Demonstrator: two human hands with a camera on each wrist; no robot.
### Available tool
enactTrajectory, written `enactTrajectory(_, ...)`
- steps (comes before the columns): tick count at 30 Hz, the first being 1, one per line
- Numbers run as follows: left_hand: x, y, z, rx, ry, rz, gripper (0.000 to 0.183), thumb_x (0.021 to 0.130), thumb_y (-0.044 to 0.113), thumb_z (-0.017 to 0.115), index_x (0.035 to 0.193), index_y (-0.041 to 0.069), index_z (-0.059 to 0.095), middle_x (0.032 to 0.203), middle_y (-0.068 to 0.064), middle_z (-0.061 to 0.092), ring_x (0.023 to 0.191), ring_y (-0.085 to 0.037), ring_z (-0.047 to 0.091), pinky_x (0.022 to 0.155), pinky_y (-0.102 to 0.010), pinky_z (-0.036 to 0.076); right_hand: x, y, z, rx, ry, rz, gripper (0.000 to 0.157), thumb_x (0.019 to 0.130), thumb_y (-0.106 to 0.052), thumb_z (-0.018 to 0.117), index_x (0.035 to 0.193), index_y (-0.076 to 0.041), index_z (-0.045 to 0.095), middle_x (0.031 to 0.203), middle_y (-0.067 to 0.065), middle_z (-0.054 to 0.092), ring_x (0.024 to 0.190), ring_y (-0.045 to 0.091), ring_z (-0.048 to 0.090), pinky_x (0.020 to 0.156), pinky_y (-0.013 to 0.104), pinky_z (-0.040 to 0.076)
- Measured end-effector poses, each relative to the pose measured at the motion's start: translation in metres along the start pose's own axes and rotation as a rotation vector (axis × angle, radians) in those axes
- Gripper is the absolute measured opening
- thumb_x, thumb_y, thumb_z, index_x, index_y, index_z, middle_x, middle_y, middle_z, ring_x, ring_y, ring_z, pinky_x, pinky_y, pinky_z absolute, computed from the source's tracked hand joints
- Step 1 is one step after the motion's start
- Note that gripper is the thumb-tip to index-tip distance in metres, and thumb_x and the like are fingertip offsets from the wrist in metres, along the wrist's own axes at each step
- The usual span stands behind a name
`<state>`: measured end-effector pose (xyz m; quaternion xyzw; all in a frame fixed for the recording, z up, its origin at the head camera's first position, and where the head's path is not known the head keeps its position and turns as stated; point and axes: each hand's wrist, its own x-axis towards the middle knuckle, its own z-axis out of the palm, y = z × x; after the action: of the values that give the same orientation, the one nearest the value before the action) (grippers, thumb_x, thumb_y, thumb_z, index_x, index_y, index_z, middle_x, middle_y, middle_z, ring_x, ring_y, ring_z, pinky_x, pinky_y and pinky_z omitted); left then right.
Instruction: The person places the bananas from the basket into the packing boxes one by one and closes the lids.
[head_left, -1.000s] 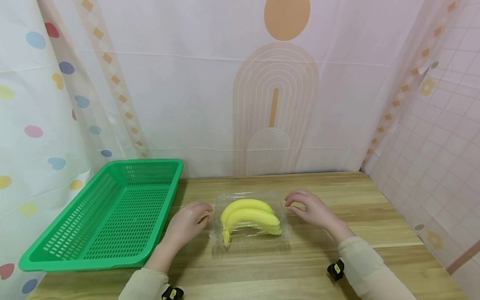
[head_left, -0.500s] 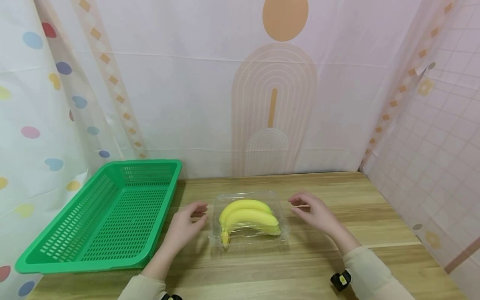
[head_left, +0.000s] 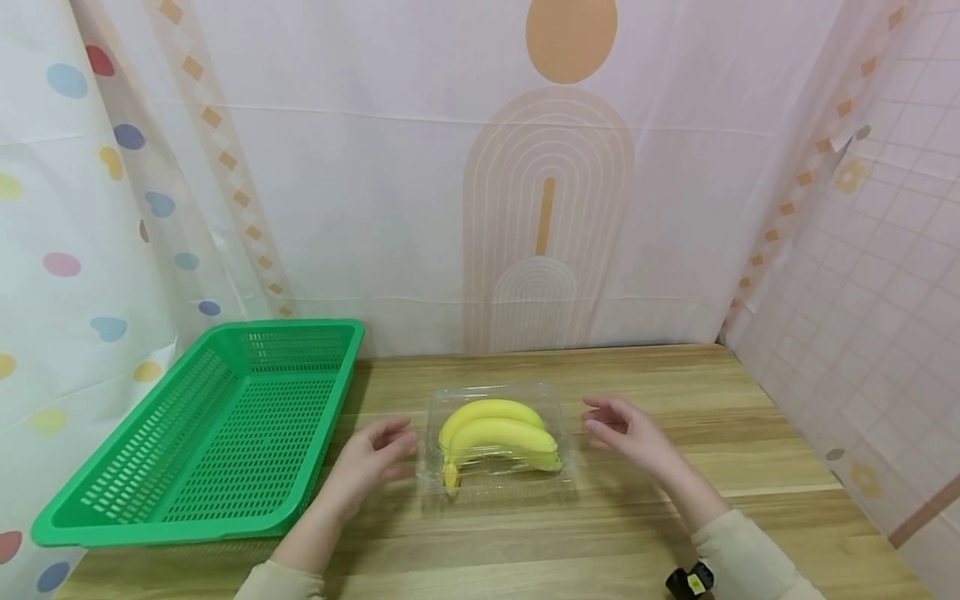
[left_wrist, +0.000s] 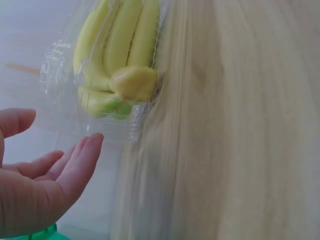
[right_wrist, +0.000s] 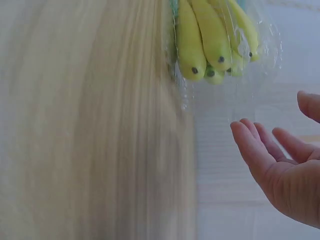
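Note:
A clear plastic clamshell box (head_left: 558,417) sits on the wooden table with its lid down. Inside it lies a bunch of yellow bananas (head_left: 498,433), stem toward the left and dark tips toward the right. My left hand (head_left: 369,458) is just left of the box, fingers relaxed and apart from it. On the other side, my right hand (head_left: 630,437) hovers a little off the box, its fingers loosely bent and holding nothing. Both wrist views show a gap between the fingertips and the plastic wall.
A green plastic basket (head_left: 300,508) with slotted walls stands on the table's left side, close to my left forearm. The wooden table (head_left: 525,550) reaches back to a patterned curtain (head_left: 405,208). Another printed sheet (head_left: 885,317) hangs along the right.
Both hands have drawn slightly away from the box's sides and toward me. Their fingers have loosened a little. The box, bananas and basket stay in place.

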<state>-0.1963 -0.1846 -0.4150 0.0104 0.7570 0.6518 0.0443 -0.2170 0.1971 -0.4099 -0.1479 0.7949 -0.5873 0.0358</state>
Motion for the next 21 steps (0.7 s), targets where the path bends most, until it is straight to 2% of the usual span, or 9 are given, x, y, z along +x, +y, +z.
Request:
enactTrajectory(4,-0.005,-0.001,0.0,-0.088,-0.038,-0.073,0.056,0.098,0.013,0.061,0.141,-0.014,0.038,0.127,-0.028,0.051,0.113,-0.037,0.058,0.085,-0.045,0.056,-0.005,-0.001,0.002,0.12,-0.035,0.072,0.054,0.099,-0.009,0.061,0.14,0.017,0.037,0.124,0.035,0.052,0.108,0.036,0.061,0.088,0.04,0.055)
enactTrajectory(10,-0.01,-0.005,0.002,-0.167,-0.097,-0.144,0.058,0.098,0.014,0.061,0.141,-0.015,0.035,0.131,-0.028,0.046,0.115,-0.037,0.053,0.086,-0.045,0.056,-0.011,0.0,0.008,0.239,-0.094,0.135,0.061,0.099,-0.01,0.06,0.142,0.021,0.029,0.117,0.025,0.053,0.101,0.023,0.064,0.091,0.041,0.054)
enactTrajectory(19,-0.015,-0.01,0.004,-0.307,-0.202,-0.207,0.064,0.097,0.017,0.063,0.14,-0.016,0.029,0.116,-0.016,0.049,0.097,-0.022,0.056,0.089,-0.044,0.055,-0.017,-0.002,0.02,0.318,-0.142,0.184,0.065,0.098,-0.011,0.061,0.142,0.022,0.025,0.113,0.019,0.053,0.095,0.02,0.062,0.09,0.039,0.055)
enactTrajectory(21,-0.016,-0.01,0.006,-0.333,-0.206,-0.228,0.065,0.097,0.017,0.064,0.14,-0.016,0.028,0.113,-0.015,0.05,0.095,-0.02,0.057,0.089,-0.043,0.055,-0.017,-0.002,0.022,0.338,-0.146,0.198,0.066,0.098,-0.01,0.061,0.142,0.021,0.023,0.112,0.019,0.052,0.094,0.02,0.061,0.089,0.038,0.055)
